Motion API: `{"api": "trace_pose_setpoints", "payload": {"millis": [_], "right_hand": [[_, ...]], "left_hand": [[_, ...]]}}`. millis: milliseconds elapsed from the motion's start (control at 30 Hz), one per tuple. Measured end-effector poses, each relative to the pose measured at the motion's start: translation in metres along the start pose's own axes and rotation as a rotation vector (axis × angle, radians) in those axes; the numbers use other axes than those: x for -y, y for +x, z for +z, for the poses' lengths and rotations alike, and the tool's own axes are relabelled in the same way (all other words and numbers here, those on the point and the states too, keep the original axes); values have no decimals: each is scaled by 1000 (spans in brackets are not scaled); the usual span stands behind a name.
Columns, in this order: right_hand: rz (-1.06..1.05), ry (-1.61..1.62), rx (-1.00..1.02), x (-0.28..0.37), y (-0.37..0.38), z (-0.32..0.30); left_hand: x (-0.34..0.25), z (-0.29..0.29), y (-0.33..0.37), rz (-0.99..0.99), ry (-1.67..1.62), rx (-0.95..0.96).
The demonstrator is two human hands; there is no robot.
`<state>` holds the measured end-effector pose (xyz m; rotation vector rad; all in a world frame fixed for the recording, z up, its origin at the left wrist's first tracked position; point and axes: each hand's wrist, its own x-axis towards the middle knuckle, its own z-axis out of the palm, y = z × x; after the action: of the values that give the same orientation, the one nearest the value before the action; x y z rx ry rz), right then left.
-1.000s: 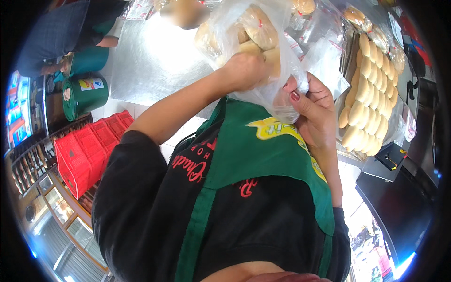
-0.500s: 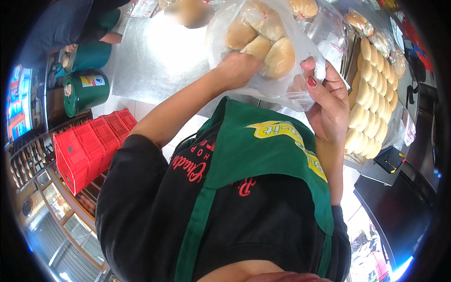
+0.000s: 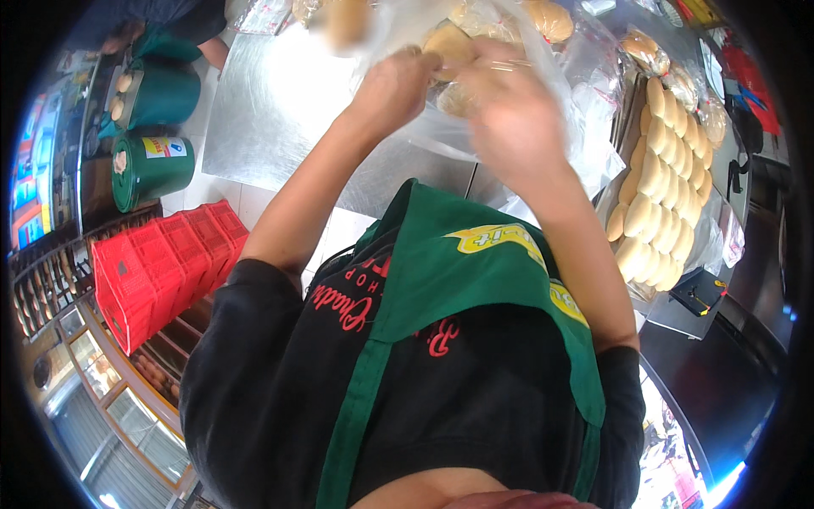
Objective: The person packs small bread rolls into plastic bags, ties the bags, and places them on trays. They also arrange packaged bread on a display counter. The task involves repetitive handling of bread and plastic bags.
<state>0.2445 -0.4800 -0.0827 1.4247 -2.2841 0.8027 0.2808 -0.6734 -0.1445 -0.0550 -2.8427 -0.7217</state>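
Note:
A large clear plastic bag (image 3: 434,136) of bread rolls lies at the near edge of the steel table. Over it, my left hand (image 3: 394,92) is closed, its fingertips pinched on the bag's plastic beside a golden bread roll (image 3: 447,40). My right hand (image 3: 514,123) reaches across the bag's right side, its fingers smeared by motion near the same roll. Whether it grips anything cannot be made out. My two hands come close together and partly cover the rolls inside.
Rows of pale bread rolls (image 3: 666,191) lie to the right, with bagged bread (image 3: 646,51) beyond them. The bare steel table (image 3: 271,110) extends left. Red crates (image 3: 165,267) and green buckets (image 3: 153,170) stand at the left, near another person's arm (image 3: 214,53).
My right hand has moved left and up from the bag's right edge to over the rolls. My left hand has come up out of the bag's lower part, slightly to the left.

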Motion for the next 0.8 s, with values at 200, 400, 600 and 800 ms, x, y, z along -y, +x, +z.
{"api": "trace_pose_setpoints", "payload": {"millis": [200, 400, 600, 800], "right_hand": [[226, -223, 465, -34, -19, 103], [145, -269, 396, -64, -64, 115], [133, 232, -103, -71, -43, 127], [73, -93, 249, -70, 12, 116]], "left_hand": [[23, 39, 42, -114, 144, -60], [19, 25, 21, 91, 116, 171], [0, -21, -29, 173, 476, -525], [38, 0, -22, -867, -1272, -251]]}}
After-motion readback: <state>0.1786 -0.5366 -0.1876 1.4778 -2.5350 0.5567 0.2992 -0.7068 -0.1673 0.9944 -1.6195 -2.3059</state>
